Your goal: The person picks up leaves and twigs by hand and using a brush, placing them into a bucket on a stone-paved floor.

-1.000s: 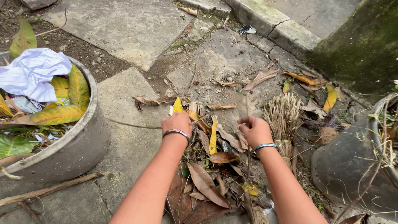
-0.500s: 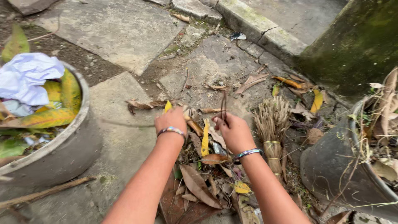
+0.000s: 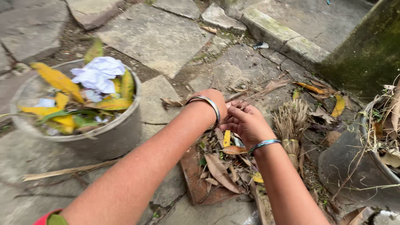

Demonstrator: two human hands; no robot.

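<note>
1. Red sleeve edge at the lower frame border; most of it is cut off.
2. Change: a second ago both hands lay apart, flat on the dry leaves. They are now lifted clear of them and drawn together, so the pile sits untouched below the palms.
3. Dry leaves: directly under and just nearer than both hands, heaped on a reddish flat tile. One yellow leaf stands out under the right hand.
4. Right hand: fingers curled inward, tips close to the left hand. I cannot tell whether anything thin is pinched between them. Bangle at the wrist.
5. Left hand: bent sharply down at the wrist, so the fingers are hidden behind the wrist and bangle. Grip not readable.
6. Whether the two hands touch: not resolvable.
7. Small bundled broom: just right of the right hand, lying on the ground.
8. Dark pot: further right, partly cut by the frame edge.
9. Grey basin: left of the left arm, holding yellow and green leaves and crumpled white paper. More of it shows now than before, as the view has swung.
10. Thin stick: on the paving in front of the basin.
11. Stone kerb: well beyond the hands.
</note>
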